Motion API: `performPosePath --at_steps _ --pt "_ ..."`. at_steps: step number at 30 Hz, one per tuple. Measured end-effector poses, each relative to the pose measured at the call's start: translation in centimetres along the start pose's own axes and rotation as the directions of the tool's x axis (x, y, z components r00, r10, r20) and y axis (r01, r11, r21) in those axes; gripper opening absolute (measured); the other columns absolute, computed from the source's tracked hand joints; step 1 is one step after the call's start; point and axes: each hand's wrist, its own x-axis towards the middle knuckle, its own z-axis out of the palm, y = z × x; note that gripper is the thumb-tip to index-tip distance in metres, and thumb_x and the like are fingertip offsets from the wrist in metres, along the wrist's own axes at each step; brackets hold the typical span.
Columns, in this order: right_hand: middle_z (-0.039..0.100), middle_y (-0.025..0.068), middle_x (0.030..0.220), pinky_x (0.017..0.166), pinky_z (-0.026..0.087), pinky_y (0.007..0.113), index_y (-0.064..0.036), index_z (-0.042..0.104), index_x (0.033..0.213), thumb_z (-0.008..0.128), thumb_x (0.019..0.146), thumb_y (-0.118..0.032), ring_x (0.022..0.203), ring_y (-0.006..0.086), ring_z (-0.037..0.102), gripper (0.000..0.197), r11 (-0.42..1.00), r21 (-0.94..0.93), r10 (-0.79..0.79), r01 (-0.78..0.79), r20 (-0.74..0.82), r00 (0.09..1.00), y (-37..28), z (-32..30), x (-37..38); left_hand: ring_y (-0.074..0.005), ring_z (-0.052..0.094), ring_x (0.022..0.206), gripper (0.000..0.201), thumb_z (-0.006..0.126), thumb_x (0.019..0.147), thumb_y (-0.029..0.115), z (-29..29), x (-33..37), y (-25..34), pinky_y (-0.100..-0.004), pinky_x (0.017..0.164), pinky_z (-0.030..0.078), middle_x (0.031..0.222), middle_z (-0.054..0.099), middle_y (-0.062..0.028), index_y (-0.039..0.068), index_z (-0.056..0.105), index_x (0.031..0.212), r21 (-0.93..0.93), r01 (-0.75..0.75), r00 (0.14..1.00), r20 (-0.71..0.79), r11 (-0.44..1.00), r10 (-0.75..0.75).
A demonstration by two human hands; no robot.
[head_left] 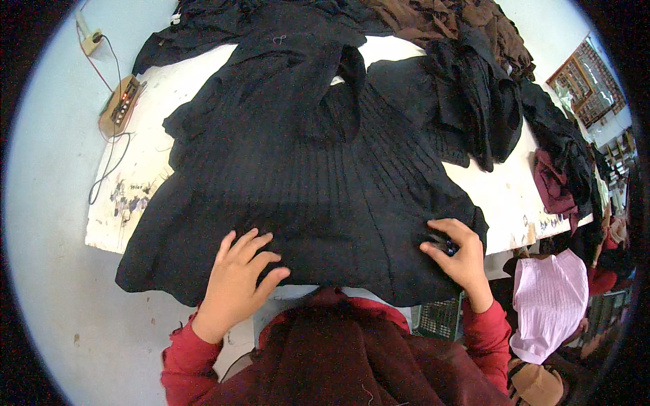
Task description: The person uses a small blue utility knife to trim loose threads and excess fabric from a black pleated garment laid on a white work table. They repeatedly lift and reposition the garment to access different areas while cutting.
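A black pleated garment (311, 176) lies spread over the white table, its lower edge hanging over the near side towards me. My left hand (242, 276) rests on the left part of that edge, fingers spread and nothing in them. On the right part of the cloth is my right hand (463, 256), with thumb and fingers curled round a small dark, bluish, shiny object (447, 247). Most of that object is hidden in the palm, so its kind does not show. A short pale loose thread (279, 39) lies on the garment's far part.
More black cloth (467, 101) lies to the right, and a brown cloth heap (440, 24) at the back. A power strip (120, 105) with a cable is at the left edge of the table (128, 203). A pink pleated garment (550, 301) and a dark crate (437, 318) are at lower right.
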Motion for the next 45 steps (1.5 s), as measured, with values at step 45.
performPosePath --at_steps 45 --pt "0.062 -0.002 0.081 0.051 0.027 0.019 -0.0037 0.065 0.105 0.068 0.089 -0.024 0.06 0.0005 0.043 0.026 0.492 0.819 0.085 -0.297 0.294 0.952 -2.7 6.7 6.6 -0.0311 0.049 0.111 0.011 0.067 0.084 0.013 9.9 9.1 6.0 -0.0454 0.097 0.035 0.106 0.058 -0.0082 0.002 0.065 0.086 -0.273 0.081 0.831 -0.512 0.959 -0.216"
